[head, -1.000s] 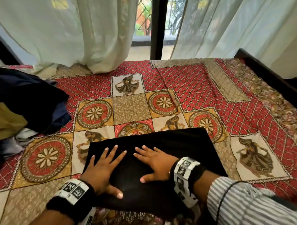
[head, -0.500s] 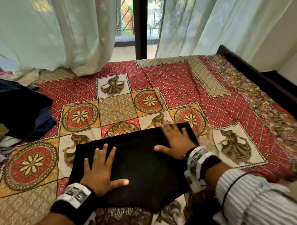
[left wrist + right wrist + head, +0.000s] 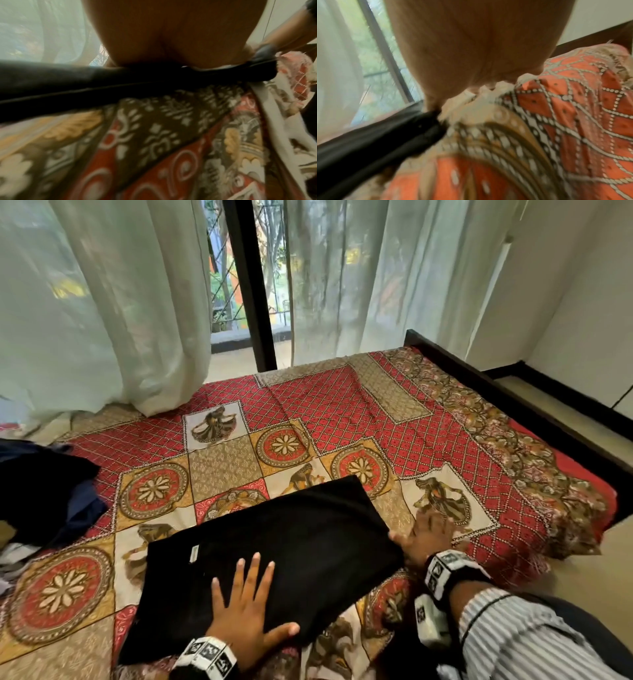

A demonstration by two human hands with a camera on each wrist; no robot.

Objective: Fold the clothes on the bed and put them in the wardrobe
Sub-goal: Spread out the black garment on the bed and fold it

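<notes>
Two hands' fingers (image 3: pixel 249 577) atop folded garment (image 3: pixel 274 546)

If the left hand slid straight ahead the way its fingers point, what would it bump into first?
The left hand lies flat on the folded black garment, fingers pointing up the bed. It would probably just cross more black cloth, then the patterned bedspread; nothing seems to stand in its way.
</notes>
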